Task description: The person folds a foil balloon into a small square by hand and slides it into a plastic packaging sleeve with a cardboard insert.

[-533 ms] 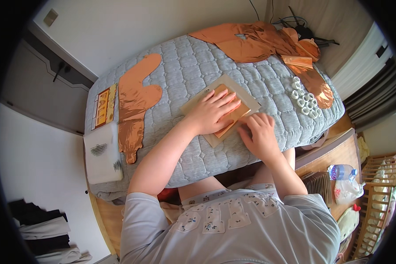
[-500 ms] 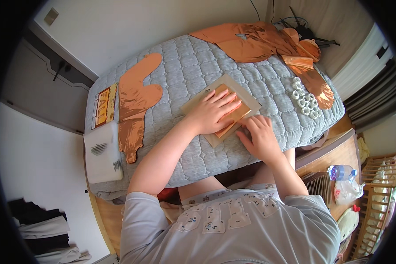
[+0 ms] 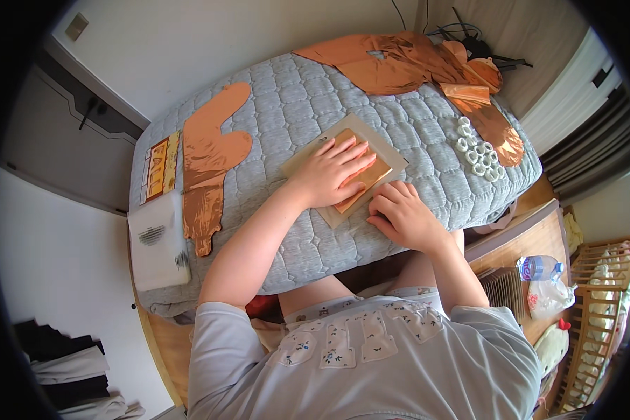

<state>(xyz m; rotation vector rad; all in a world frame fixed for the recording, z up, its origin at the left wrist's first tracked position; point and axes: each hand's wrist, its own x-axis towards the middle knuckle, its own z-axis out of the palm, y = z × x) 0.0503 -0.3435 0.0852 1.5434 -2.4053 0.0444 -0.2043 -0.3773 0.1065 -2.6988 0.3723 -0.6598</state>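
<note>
A folded copper-coloured foil balloon [image 3: 375, 176] lies on a square of greyish-beige card [image 3: 395, 160], set at an angle on the quilted mattress. My left hand [image 3: 332, 171] rests flat over the foil, fingers stretched toward the far side and pressing it down. Beside the card's near right edge is my right hand [image 3: 402, 215], with its fingers curled under and their tips mostly hidden. Whether it pinches anything there cannot be made out.
Spread copper foil balloons lie at the left [image 3: 217, 150] and far right [image 3: 399, 63] of the mattress [image 3: 280, 112]. Small white rolls [image 3: 479, 157] cluster at right. A printed card [image 3: 161, 168] and white plastic bag [image 3: 157, 245] lie left. A bottle [image 3: 539, 268] stands on a low surface.
My right hand has drawn slightly back toward me, off the foil's near corner, its fingers more curled. My left hand stays flat on the foil. The whole view has shifted a little.
</note>
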